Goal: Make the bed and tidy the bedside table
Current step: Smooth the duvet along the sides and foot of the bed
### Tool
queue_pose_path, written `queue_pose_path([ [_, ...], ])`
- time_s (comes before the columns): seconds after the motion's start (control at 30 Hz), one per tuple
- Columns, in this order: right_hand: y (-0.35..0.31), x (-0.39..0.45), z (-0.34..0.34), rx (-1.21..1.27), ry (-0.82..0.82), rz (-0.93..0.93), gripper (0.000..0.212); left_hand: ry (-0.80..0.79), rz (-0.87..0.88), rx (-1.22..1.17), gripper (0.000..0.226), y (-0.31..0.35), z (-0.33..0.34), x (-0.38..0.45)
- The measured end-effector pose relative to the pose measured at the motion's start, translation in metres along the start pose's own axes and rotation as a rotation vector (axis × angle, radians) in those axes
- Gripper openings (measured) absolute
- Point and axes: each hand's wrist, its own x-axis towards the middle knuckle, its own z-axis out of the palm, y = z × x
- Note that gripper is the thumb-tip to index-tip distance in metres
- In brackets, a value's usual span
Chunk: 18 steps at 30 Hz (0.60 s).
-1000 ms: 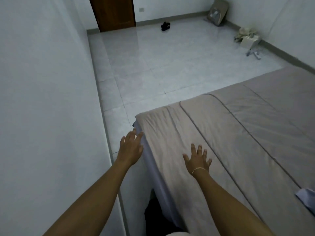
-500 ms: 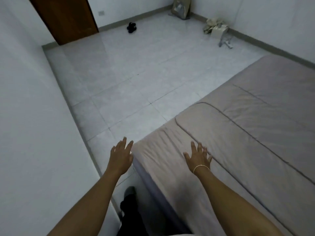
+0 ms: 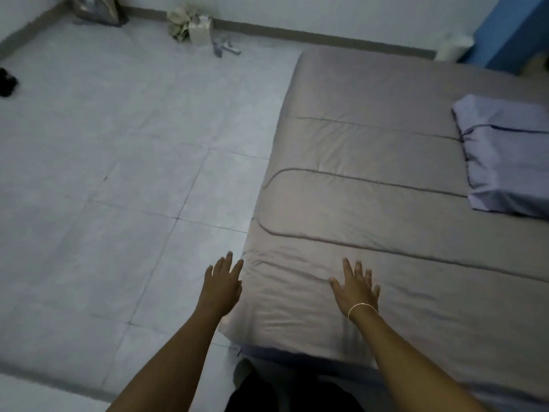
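Note:
A taupe quilted blanket (image 3: 371, 162) with dark stitched lines lies spread flat over the bed, covering the right half of the head view. A lavender pillow (image 3: 508, 156) lies on it at the right edge. My right hand (image 3: 356, 288), with a thin bracelet at the wrist, lies flat on the blanket near its lower left corner, fingers spread. My left hand (image 3: 222, 285) is open with straight fingers at the blanket's left edge, over the side of the bed. A strip of lavender sheet (image 3: 285, 352) shows under the blanket's near edge.
Pale floor tiles (image 3: 118, 173) fill the left. Along the far wall stand a small box with crumpled paper (image 3: 191, 26) and a grey bag (image 3: 92, 7). A dark object (image 3: 7, 81) lies at far left. A blue panel (image 3: 511, 28) rises at the top right.
The view has swung right, bringing the pillow and the bed's far side into sight. Both hands have stayed open at the blanket's corner, about the same distance apart.

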Motion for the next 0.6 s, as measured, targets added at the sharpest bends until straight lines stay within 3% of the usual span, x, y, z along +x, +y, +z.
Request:
queue_pose_path([
  [0.23, -0.011, -0.028, 0.051, 0.048, -0.072, 0.062, 0.069, 0.037, 0.142, -0.055, 0.057, -0.007, 0.006, 0.018],
  [0.3, -0.022, -0.029, 0.061, 0.104, -0.085, 0.101, 0.069, -0.028, 0.193, -0.040, 0.057, -0.013, 0.014, 0.016],
  [0.47, -0.050, -0.043, 0.101, 0.244, -0.037, 0.278, 0.067, -0.196, 0.412, 0.100, 0.061, -0.053, 0.033, 0.030],
  [0.6, -0.087, -0.056, 0.139, 0.366, -0.005, 0.456, 0.067, -0.176, 0.607, 0.229, 0.067, -0.088, 0.034, 0.071],
])
